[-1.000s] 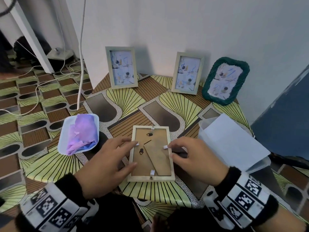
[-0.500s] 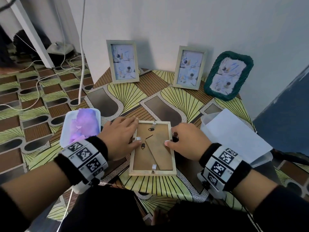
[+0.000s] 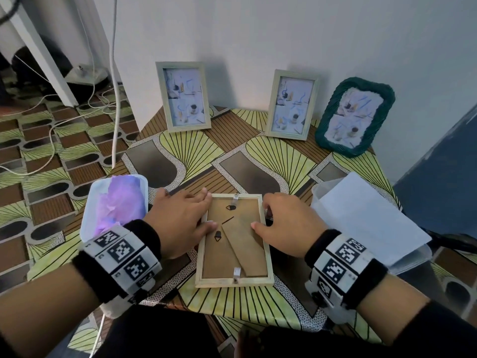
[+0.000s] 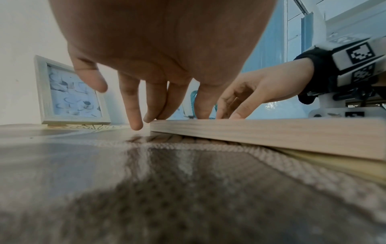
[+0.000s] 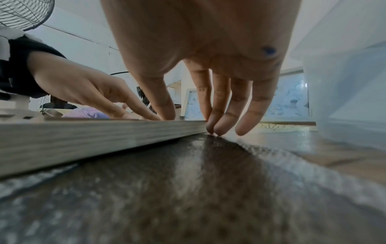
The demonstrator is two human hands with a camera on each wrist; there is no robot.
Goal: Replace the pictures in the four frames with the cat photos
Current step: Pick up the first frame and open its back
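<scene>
A pale wooden picture frame (image 3: 233, 241) lies face down near the table's front edge, its brown backing board and folded stand facing up. My left hand (image 3: 204, 210) lies over the frame's upper left corner, fingers stretched out and the thumb pressing the backing by the left rail. In the left wrist view the left hand's fingertips (image 4: 135, 125) touch the table and the frame's edge (image 4: 271, 133). My right hand (image 3: 260, 215) pinches the right rail, thumb on the backing and fingers curled down its outer side (image 5: 211, 128).
Three frames stand against the wall: a pale one at left (image 3: 184, 98), a pale one in the middle (image 3: 293, 105), a green woven one at right (image 3: 355, 117). A white tray with purple paper (image 3: 90, 202) sits left. A clear box under white sheets (image 3: 413, 257) sits right. Cables (image 3: 51, 140) lie on the floor.
Both hands have slid up along the frame's sides toward its far half, and the forearms have come further into view. The frame itself has stayed flat in place.
</scene>
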